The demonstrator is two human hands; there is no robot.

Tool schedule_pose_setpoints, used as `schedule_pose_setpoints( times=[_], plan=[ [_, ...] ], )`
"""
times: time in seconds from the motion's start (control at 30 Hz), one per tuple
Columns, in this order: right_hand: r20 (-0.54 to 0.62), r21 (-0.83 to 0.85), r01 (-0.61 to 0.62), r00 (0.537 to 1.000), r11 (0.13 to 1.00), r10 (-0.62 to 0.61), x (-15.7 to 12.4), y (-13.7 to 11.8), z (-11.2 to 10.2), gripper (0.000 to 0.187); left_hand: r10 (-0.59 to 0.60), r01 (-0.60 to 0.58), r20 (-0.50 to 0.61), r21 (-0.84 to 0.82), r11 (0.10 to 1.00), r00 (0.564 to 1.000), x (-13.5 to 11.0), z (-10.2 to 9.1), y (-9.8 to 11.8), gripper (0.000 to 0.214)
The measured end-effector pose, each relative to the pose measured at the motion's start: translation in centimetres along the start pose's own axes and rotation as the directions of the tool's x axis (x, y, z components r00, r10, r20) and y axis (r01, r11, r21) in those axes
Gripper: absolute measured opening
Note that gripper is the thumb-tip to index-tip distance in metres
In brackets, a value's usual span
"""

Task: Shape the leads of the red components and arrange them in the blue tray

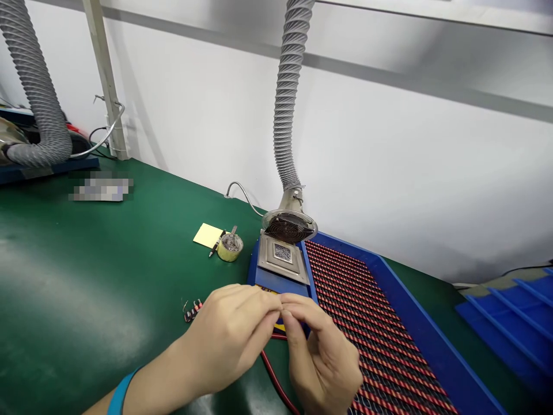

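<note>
My left hand (235,328) and my right hand (322,357) meet fingertip to fingertip above the front of a blue soldering pot (283,278). Both are pinched closed, and whatever lies between the fingertips is hidden or too small to name. A small square of molten-looking metal (283,252) shows in the pot's steel top plate (270,262). Just left of my left hand, a few small red and black parts with thin wire leads (193,311) lie on the green mat. A blue band (122,393) circles my left wrist.
A fume hood with a fan grille (290,227) hangs over the pot on a grey hose (287,98). Right of it, a blue tray (432,323) holds rows of red and black parts. A round tub (230,248), pen (216,244) and yellow notes (206,234) sit behind. A red cable (274,374) runs below my hands.
</note>
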State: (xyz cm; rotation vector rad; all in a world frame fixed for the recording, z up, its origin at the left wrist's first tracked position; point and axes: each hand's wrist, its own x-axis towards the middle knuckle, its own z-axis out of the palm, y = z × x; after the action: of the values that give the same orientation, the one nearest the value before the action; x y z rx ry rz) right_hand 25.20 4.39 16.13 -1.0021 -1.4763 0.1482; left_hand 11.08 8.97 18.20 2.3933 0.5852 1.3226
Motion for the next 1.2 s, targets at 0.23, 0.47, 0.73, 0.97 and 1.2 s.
schedule_pose_setpoints(
  times=[0.23, 0.47, 0.73, 0.97, 1.2],
  plan=[
    [0.209, 0.537, -0.448, 0.891, 0.715, 0.402, 0.9, -0.6, 0.3, 0.040, 0.063, -0.060, -0.028, 0.084, 0.995, 0.998, 0.1, 0.4, 0.2, 0.023],
    [-0.047, 0.124, 0.005, 0.999, 0.992, 0.000, 0.4, -0.1, -0.1, 0.037, -0.273, 0.290, 0.098, -0.336, 0.896, 0.957, -0.2, -0.5, 0.6, 0.012],
    [-0.016, 0.128, -0.111, 0.993, 0.986, 0.114, 0.5, -0.6, 0.3, 0.017, -0.132, 0.137, 0.038, -0.224, 0.965, 0.991, 0.1, 0.1, 0.5, 0.015],
    [0.150, 0.489, -0.313, 0.950, 0.814, 0.275, 1.0, -0.4, -0.3, 0.020, -0.227, 0.243, 0.087, -0.322, 0.915, 0.970, 0.0, -0.4, 0.7, 0.014],
    [-0.018, 0.097, -0.114, 0.993, 0.989, 0.116, 0.4, -0.5, 0.2, 0.014, -0.071, 0.070, 0.001, -0.099, 0.993, 0.997, 0.2, 0.0, 0.5, 0.017]
  ],
)
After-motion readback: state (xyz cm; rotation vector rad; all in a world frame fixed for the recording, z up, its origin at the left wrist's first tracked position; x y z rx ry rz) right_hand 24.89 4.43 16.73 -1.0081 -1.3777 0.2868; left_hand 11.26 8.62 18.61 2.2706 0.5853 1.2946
